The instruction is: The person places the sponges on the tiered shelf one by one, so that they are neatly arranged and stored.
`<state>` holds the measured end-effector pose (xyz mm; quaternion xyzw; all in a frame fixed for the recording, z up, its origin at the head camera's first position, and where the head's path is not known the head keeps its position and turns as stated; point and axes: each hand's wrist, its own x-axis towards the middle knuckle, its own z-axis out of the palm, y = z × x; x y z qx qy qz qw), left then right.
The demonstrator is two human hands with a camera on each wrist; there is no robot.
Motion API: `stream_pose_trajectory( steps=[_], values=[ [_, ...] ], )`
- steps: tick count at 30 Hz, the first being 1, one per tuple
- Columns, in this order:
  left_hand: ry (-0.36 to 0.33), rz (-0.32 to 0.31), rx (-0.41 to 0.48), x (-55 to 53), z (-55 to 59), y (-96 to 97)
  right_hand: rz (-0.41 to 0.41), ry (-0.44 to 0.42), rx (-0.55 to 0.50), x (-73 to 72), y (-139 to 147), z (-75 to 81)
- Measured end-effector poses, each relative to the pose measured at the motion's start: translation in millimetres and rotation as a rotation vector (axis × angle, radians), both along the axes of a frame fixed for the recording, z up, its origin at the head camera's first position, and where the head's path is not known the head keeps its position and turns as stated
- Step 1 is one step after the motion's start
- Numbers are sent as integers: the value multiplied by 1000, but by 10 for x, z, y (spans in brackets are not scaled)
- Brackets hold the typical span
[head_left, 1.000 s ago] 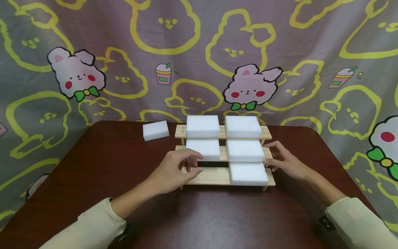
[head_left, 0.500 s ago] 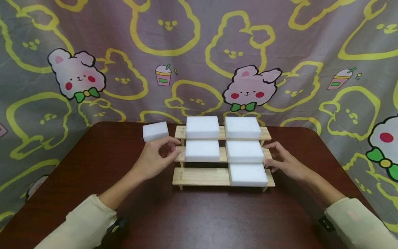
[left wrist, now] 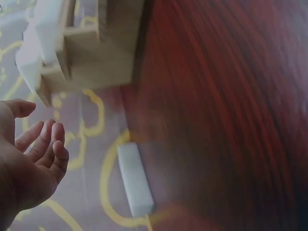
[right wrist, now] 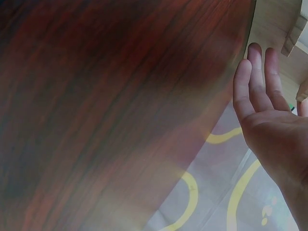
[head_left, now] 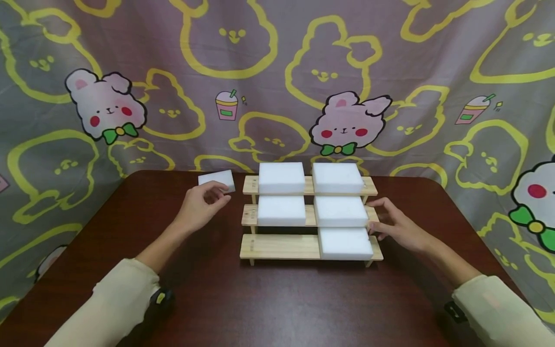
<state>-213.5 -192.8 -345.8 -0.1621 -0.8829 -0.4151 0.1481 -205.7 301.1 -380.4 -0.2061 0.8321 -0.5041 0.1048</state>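
In the head view, my left hand (head_left: 201, 205) hovers over the table's left side, fingers loosely bent and holding nothing. Its fingers overlap the near edge of a loose white foam block (head_left: 215, 178). The left wrist view shows that foam block (left wrist: 135, 179) apart from the fingers. A three-tier wooden stand (head_left: 282, 246) carries several larger white foam blocks: two on top, two on the middle tier, one at the right of the bottom tier. At the stand's right end is my right hand (head_left: 403, 229), fingers fairly straight at its side panel.
The dark reddish-brown table (head_left: 286, 308) extends around the stand. Behind it hangs a curtain (head_left: 269, 96) with yellow outlines and cartoon rabbits. The left part of the bottom tier shows bare wood.
My left hand has moved left and back, from in front of the stand to the loose foam block. My right hand stays at the stand's right end.
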Motion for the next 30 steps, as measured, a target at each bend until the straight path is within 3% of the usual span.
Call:
stream_pose_trajectory(
  steps=[8, 16, 23, 27, 30],
  values=[
    [-42, 64, -2, -244, -136, -156, -6, -6, 1, 0, 3, 14],
    [-54, 132, -87, -466, -250, -317, -11, -7, 4, 5, -7, 19],
    [-92, 129, -262, -574, -300, -403, -10, -3, 9, 5, -13, 33],
    [-152, 133, -354, -580, -338, -432, -13, -9, 11, 10, -21, 31],
    [-151, 135, -392, -560, -363, -443, -17, -11, 11, 17, -20, 30]
  ],
)
